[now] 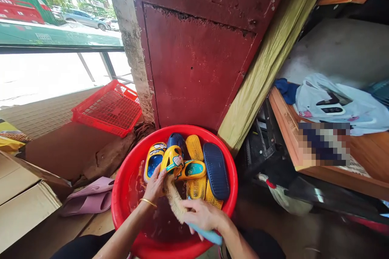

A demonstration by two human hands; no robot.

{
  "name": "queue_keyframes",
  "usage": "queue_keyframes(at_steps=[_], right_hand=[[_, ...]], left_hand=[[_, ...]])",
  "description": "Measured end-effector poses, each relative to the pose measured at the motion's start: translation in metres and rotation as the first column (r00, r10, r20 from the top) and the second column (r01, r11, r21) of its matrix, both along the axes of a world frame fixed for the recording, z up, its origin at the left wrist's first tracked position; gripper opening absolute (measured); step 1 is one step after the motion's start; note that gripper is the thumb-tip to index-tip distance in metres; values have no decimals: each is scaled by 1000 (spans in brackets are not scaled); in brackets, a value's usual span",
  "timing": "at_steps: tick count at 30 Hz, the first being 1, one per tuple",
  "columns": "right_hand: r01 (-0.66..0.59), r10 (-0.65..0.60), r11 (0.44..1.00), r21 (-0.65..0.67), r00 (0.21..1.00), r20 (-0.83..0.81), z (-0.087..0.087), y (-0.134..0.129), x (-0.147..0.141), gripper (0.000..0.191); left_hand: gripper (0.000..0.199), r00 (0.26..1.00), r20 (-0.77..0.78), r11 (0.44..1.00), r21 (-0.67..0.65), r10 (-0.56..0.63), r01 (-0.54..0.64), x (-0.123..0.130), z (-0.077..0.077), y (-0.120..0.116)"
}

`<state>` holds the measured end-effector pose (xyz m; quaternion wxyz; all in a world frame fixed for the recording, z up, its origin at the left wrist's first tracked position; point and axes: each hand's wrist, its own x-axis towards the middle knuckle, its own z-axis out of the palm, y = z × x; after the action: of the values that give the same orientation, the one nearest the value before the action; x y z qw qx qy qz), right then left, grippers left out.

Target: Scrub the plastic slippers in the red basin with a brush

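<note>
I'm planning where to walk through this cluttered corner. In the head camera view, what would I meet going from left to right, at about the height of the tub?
Tan cardboard box → pale pink rubber slippers → round red plastic washbasin → dark metal rack → white plastic bag

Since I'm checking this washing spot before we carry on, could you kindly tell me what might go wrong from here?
Scrubbing the yellow clog held in the left hand with the brush in the right hand could flick water over the red basin's rim onto the nearby cardboard box, possibly softening it. The navy slipper, perched high on the pile near the rim, might also slide off if the basin is jolted.
</note>
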<state>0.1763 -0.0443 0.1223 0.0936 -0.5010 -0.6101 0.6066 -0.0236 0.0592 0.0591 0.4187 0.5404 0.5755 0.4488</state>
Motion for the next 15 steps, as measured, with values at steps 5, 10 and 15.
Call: queue_keyframes(at_steps=[5,10,15], right_hand=[[1,-2,1000,-23,998,-64,20,-21,47,48],[264,-264,920,289,964,-41,7,-17,47,56],[-15,-325,721,692,875,357,-16,-2,7,52]], left_hand=[[71,973,228,996,-77,-35,53,1,5,-6],[76,972,67,971,100,-225,218,10,8,-17],[62,940,-127,923,187,-318,337,18,-7,-22]])
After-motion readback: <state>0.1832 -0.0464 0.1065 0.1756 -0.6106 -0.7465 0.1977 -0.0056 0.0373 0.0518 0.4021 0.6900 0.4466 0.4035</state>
